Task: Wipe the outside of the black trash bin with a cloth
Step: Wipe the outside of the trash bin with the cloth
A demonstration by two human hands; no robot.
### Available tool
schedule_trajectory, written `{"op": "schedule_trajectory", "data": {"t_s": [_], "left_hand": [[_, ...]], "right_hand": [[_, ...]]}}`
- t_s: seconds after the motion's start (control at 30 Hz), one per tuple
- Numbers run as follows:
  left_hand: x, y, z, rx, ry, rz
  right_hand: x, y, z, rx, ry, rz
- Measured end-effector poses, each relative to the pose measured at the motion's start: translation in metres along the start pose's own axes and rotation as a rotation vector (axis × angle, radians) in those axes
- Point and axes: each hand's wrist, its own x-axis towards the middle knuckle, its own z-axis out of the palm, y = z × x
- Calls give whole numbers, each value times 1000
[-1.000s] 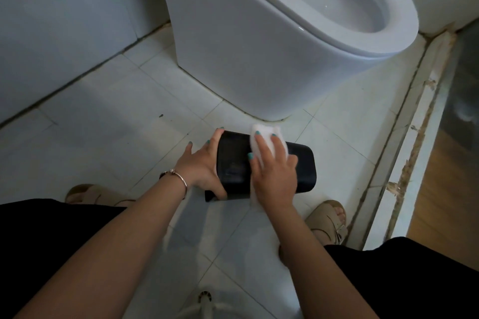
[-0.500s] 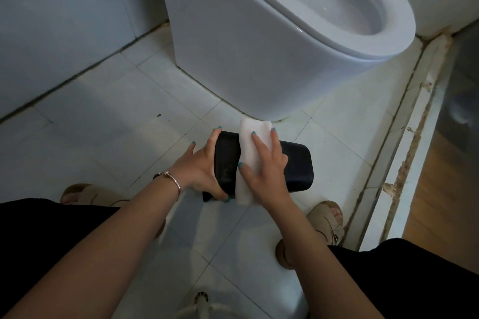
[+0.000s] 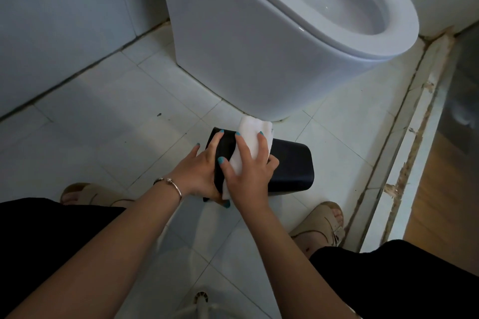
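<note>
The black trash bin [image 3: 293,167] lies on its side on the white floor tiles, just in front of the toilet. My left hand [image 3: 199,171] grips its left end, fingers over the top edge and thumb underneath. My right hand [image 3: 250,167] presses a white cloth [image 3: 255,132] flat against the bin's upper side, close beside the left hand. The cloth sticks out past my fingertips toward the toilet and hangs down below my palm. The bin's left part is hidden under both hands.
A white toilet [image 3: 259,41] stands right behind the bin. A tiled wall [image 3: 64,21] runs along the left. A raised threshold [image 3: 404,163] borders the floor on the right, wooden floor beyond. My sandalled feet [image 3: 321,225] flank the bin. A white brush handle [image 3: 202,300] rises at the bottom.
My right hand has slid the cloth leftward along the bin toward my left hand, and more cloth now shows beyond the fingertips. The bin and left hand stay in place.
</note>
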Motion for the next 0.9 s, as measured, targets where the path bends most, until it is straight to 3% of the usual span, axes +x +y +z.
{"op": "schedule_trajectory", "data": {"t_s": [0.27,0.47,0.53,0.67,0.77,0.9], "left_hand": [[2,-7,4,41,65,-6],[8,-8,4,119,57,2],[8,-9,8,186,62,32],[2,-9,7,41,97,-15],[-1,-9,2,8,96,-28],[1,-6,3,-6,84,-42]], "right_hand": [[2,11,-9,-5,-32,-82],[10,-11,-1,-5,-27,83],[11,-16,-1,-35,-84,7],[12,13,-16,-21,-110,-132],[13,35,-23,-36,-60,-26],[17,15,-13,1,-8,148]]}}
